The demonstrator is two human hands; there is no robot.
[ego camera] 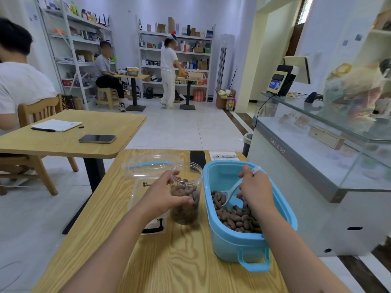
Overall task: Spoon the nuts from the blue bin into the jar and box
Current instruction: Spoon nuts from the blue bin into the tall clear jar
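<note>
A blue bin (230, 244) sits on the wooden table at the right, its near half filled with brown nuts (237, 216). My right hand (255, 187) is inside the bin, shut on a white spoon (231, 192) whose bowl touches the nuts. Left of the bin stands a clear plastic jar (186, 180), upright, more than half full of nuts. My left hand (160, 196) grips the jar's side. A clear box (139, 182) lies behind and left of the jar, partly hidden by my left hand.
A clear lid with a blue strip (148, 163) rests by the box. A black phone (197, 158) and a paper (224, 155) lie at the table's far edge. A glass counter (317, 144) stands close on the right. Another table (63, 132) with a seated person is at left.
</note>
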